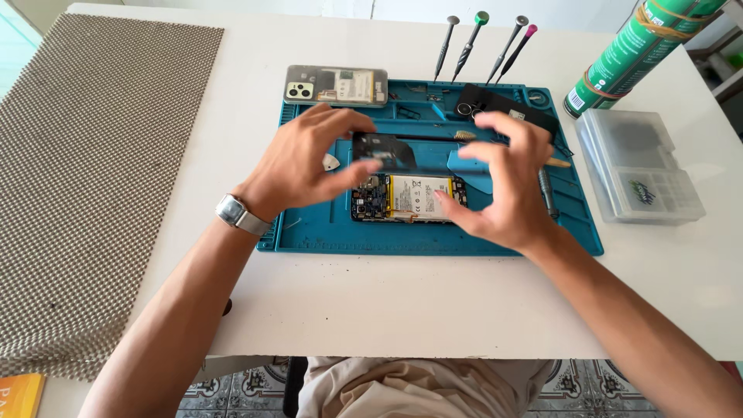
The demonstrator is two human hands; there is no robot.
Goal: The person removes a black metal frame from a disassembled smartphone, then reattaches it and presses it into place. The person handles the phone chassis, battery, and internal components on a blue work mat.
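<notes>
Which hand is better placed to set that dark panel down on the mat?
Probably left: the left hand pinches the dark panel above the opened phone; the right hand is only beside it.

Work mat [433,236]: teal. Table [402,302]: white. Woven mat [85,170]: beige-brown mesh. Spray can [635,54]: green. Screwdrivers [484,42]: green, pink, grey caps. Floor tiles [232,387]: patterned.

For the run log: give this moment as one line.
left hand: holds dark panel | right hand: at panel's other end | below: opened phone on blue mat
</notes>
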